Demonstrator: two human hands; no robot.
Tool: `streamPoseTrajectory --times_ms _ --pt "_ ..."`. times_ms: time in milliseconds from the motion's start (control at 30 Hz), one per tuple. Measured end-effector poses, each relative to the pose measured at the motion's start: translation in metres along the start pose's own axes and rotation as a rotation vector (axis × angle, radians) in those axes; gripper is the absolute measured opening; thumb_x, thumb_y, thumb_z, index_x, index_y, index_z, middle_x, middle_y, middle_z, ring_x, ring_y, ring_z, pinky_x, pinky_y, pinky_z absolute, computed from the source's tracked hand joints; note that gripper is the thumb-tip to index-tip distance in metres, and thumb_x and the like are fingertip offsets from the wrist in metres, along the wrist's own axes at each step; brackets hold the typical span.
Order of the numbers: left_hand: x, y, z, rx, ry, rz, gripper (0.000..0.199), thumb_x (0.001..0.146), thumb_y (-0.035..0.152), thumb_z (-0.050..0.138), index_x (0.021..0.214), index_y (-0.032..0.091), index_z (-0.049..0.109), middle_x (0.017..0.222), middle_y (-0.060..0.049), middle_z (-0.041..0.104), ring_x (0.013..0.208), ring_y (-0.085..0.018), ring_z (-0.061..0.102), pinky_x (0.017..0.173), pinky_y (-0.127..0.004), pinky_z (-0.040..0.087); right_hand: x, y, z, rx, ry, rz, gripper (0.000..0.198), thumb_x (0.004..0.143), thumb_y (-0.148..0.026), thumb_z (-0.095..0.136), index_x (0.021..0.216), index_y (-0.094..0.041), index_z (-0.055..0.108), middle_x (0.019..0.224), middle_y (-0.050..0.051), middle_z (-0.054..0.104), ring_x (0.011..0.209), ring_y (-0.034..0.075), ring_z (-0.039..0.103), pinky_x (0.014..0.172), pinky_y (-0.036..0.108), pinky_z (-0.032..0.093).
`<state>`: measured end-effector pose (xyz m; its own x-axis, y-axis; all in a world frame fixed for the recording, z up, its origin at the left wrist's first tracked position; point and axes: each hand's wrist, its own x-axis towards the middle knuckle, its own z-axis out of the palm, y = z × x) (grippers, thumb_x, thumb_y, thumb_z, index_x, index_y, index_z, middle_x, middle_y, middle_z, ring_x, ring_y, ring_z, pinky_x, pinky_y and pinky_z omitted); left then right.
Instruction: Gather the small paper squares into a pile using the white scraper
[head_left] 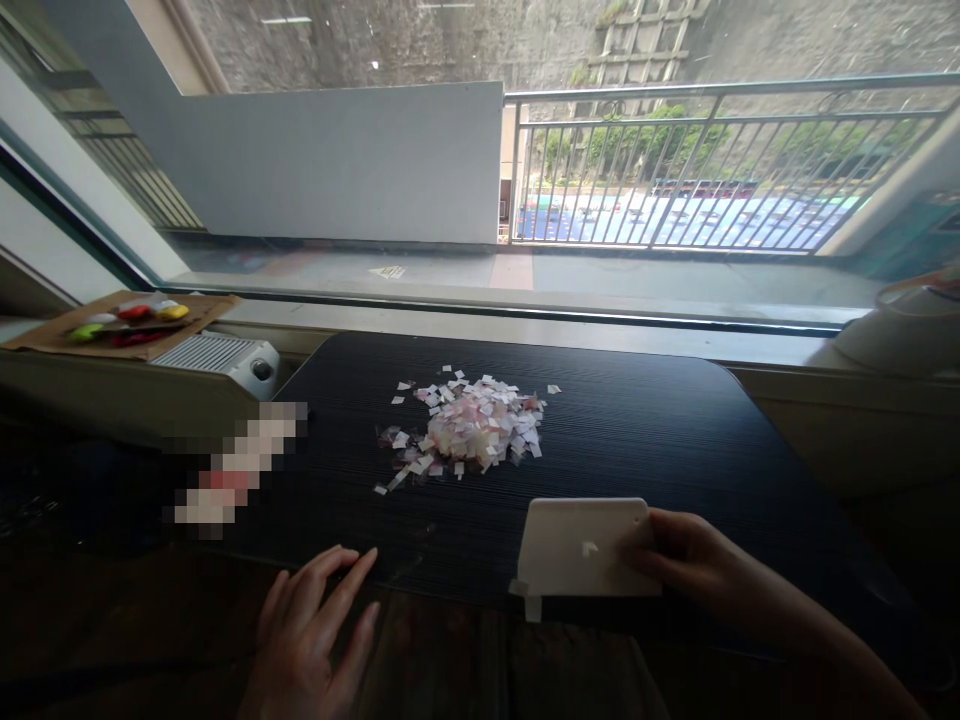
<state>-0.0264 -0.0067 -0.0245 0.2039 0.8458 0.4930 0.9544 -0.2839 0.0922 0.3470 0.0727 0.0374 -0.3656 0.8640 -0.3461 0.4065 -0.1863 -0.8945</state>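
Note:
My right hand (679,550) grips the right edge of a flat white rectangular plate (559,545), perhaps plastic, over the table's front part. The plate has rounded corners and a small hole near its upper right corner. A small translucent scrap (532,605) hangs at its lower left corner. At the table's front edge is my left hand (315,620), its fingers stretched out and holding nothing. Beyond both hands, a heap of small whitish and pinkish square pieces (484,425) lies on the dark table (637,430), with several loose ones scattered around it.
To the left, a blurred-out patch (240,470) covers something along the table's edge. A cardboard sheet (45,335) bearing colourful items rests by a white slatted appliance (225,360). Behind the table runs a window sill (420,318), with a railing (660,170) outside.

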Motion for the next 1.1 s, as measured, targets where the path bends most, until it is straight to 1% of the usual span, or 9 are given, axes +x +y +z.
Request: streamPoseTrajectory --times_ms 200,333,433,533,633,733,867,1000,1100 --pt "-0.001 0.000 0.000 -0.018 0.005 -0.026 0.035 0.084 0.029 0.047 0.118 0.028 0.056 0.107 -0.005 0.061 0.097 -0.023 0.059 0.086 -0.040 0.040 -0.012 0.002 -0.002 -0.002 -0.048 0.010 0.031 0.078 -0.045 0.062 0.088 -0.016 0.072 0.087 0.005 0.075 0.081 0.022 0.068 0.071 0.030 0.055" --pt "-0.001 0.000 0.000 -0.034 -0.014 -0.053 0.036 0.084 0.030 0.047 0.119 0.029 0.055 0.108 -0.005 0.061 0.098 -0.022 0.058 0.089 -0.040 0.040 -0.025 0.002 -0.004 0.009 0.071 0.024 0.034 0.073 -0.048 0.065 0.084 -0.017 0.073 0.081 0.005 0.075 0.076 0.023 0.068 0.067 0.030 0.055" --pt "-0.001 0.002 -0.001 -0.035 -0.007 -0.052 0.036 0.084 0.028 0.047 0.119 0.029 0.055 0.107 -0.005 0.060 0.098 -0.022 0.058 0.089 -0.041 0.040 -0.029 -0.002 0.000 -0.010 0.165 0.021 0.034 0.069 -0.050 0.069 0.078 -0.017 0.073 0.074 0.005 0.075 0.072 0.023 0.068 0.065 0.030 0.056" --pt "0.000 0.006 -0.001 -0.016 -0.022 -0.047 0.036 0.084 0.026 0.048 0.120 0.026 0.055 0.108 -0.006 0.060 0.100 -0.023 0.058 0.090 -0.042 0.039 -0.021 -0.009 0.014 0.043 0.271 -0.010 0.034 0.067 -0.051 0.071 0.075 -0.019 0.073 0.077 0.006 0.076 0.073 0.024 0.070 0.066 0.030 0.057" --pt "0.000 0.012 -0.002 -0.013 -0.033 -0.078 0.036 0.083 0.023 0.048 0.118 0.025 0.056 0.108 -0.007 0.061 0.102 -0.023 0.058 0.094 -0.046 0.038 0.000 -0.013 0.036 0.109 0.326 -0.061 0.034 0.068 -0.050 0.070 0.079 -0.019 0.073 0.080 0.006 0.076 0.075 0.024 0.070 0.067 0.030 0.057" --pt "0.001 0.017 -0.003 -0.032 -0.042 -0.120 0.036 0.083 0.020 0.048 0.118 0.025 0.056 0.109 -0.007 0.061 0.104 -0.024 0.057 0.095 -0.048 0.037 0.023 -0.011 0.054 0.035 0.354 -0.104 0.031 0.071 -0.045 0.067 0.082 -0.017 0.073 0.078 0.006 0.076 0.072 0.025 0.069 0.062 0.030 0.057" --pt "0.001 0.020 -0.004 -0.041 -0.043 -0.140 0.036 0.082 0.019 0.050 0.117 0.024 0.057 0.109 -0.008 0.062 0.109 -0.025 0.055 0.096 -0.051 0.038 0.039 -0.010 0.068 -0.035 0.270 -0.109 0.030 0.073 -0.042 0.063 0.084 -0.015 0.072 0.075 0.006 0.075 0.068 0.023 0.068 0.057 0.028 0.054" --pt "0.003 0.023 -0.005 -0.069 -0.030 -0.162 0.035 0.082 0.019 0.050 0.115 0.024 0.058 0.108 -0.008 0.061 0.107 -0.024 0.056 0.098 -0.051 0.038 0.039 -0.015 0.083 -0.019 0.238 -0.099 0.029 0.074 -0.042 0.060 0.080 -0.016 0.071 0.070 0.004 0.073 0.065 0.021 0.065 0.055 0.025 0.051" --pt "0.004 0.025 -0.006 -0.078 -0.016 -0.182 0.034 0.082 0.019 0.049 0.115 0.024 0.059 0.108 -0.007 0.061 0.107 -0.024 0.056 0.099 -0.050 0.039 0.040 -0.018 0.091 -0.002 0.197 -0.065 0.029 0.073 -0.043 0.060 0.077 -0.015 0.070 0.067 0.003 0.070 0.061 0.019 0.062 0.051 0.024 0.047"
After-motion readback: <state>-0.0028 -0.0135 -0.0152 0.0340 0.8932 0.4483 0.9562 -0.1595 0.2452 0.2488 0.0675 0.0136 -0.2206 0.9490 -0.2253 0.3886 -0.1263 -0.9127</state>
